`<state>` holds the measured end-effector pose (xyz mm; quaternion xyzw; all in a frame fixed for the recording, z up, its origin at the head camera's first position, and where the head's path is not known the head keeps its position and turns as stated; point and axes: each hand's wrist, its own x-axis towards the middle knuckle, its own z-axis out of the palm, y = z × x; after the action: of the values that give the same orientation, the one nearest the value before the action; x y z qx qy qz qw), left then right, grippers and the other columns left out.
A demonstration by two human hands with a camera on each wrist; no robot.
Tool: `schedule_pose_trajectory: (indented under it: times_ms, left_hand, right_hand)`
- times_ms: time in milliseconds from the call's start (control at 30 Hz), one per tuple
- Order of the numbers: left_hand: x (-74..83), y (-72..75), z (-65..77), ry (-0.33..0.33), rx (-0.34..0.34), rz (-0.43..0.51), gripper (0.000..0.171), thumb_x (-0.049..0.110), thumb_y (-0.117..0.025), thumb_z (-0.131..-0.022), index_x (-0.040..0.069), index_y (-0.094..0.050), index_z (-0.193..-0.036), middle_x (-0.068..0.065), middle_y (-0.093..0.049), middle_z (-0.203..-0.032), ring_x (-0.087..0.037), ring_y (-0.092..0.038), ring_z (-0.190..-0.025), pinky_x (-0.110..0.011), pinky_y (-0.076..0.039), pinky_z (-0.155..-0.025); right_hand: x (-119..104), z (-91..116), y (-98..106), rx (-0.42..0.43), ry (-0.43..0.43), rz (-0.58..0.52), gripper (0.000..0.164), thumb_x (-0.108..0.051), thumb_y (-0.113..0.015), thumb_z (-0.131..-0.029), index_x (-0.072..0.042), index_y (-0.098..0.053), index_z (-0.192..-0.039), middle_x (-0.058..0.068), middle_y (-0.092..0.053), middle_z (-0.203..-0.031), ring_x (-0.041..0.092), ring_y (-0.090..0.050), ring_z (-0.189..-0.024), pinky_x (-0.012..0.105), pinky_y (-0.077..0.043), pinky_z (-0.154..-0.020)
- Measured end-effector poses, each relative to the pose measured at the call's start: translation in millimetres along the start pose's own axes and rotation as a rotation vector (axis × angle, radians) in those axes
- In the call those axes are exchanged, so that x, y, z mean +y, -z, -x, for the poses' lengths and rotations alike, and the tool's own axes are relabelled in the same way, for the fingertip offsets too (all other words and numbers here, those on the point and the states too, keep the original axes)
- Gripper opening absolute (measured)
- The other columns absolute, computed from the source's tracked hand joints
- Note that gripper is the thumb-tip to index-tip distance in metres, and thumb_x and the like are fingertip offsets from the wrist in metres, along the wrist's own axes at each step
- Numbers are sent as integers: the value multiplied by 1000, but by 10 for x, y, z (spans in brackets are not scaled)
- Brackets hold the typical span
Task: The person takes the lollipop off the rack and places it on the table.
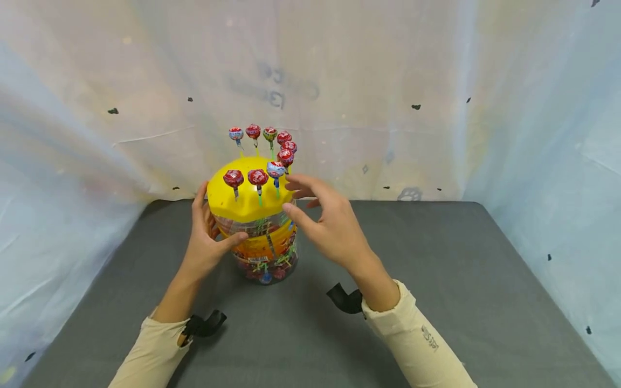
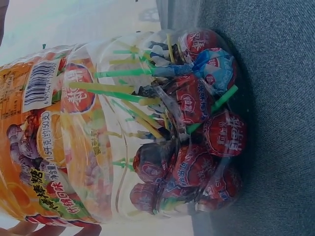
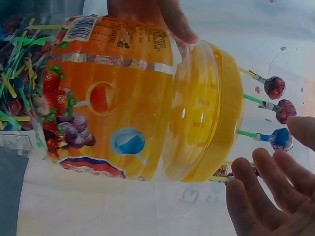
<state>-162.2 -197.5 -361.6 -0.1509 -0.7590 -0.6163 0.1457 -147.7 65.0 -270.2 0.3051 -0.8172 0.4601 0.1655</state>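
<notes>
A clear plastic lollipop jar (image 1: 257, 242) with an orange label and a yellow lid (image 1: 242, 194) stands on the grey table. Several wrapped lollipops (image 1: 258, 178) stick up by their sticks from a ring around the lid. My left hand (image 1: 206, 242) grips the jar's left side, thumb across the front and fingers behind, partly hidden. Beside the lid on the right, my right hand (image 1: 330, 223) has its fingers spread loosely near a blue-wrapped lollipop (image 3: 281, 139), pinching nothing; whether it touches that lollipop I cannot tell. Inside the jar's lower part lie more lollipops (image 2: 224, 132), mostly in red wrappers.
The grey cloth-covered table (image 1: 417, 291) extends on both sides of the jar. Behind it hangs a pale sheet (image 1: 368, 97) with dark patches, and similar sheets close off both sides. A black strap (image 1: 345, 299) juts from the right wrist, and another black strap (image 1: 208, 324) from the left.
</notes>
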Motion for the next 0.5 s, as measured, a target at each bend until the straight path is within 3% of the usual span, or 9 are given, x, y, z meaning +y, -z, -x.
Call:
schedule_pose_trajectory:
  times_ms: [300,500]
  left_hand:
    - [-16,11,-15,-18,-3,2,104,2,-69,-90,35,2,-159,-2,-29,-160,-12,-40,-138,-19,-39,-105]
    - [-23,17,4,-7,-5,-7,105,3,-70,-90,36,3,-158,-2,-28,-161,-14,-39,-139,-24,-38,-107]
  right_hand:
    - [-47,-97,-73,18,-32,-21,42,-27,-64,-98,-14,-56,-137,1,-67,-127,13,-65,-108,38,-55,-90]
    - [-37,-147,-124,22,-73,-9,38,-26,-63,-99,-13,-59,-134,0,-69,-123,12,-65,-104,32,-56,-87]
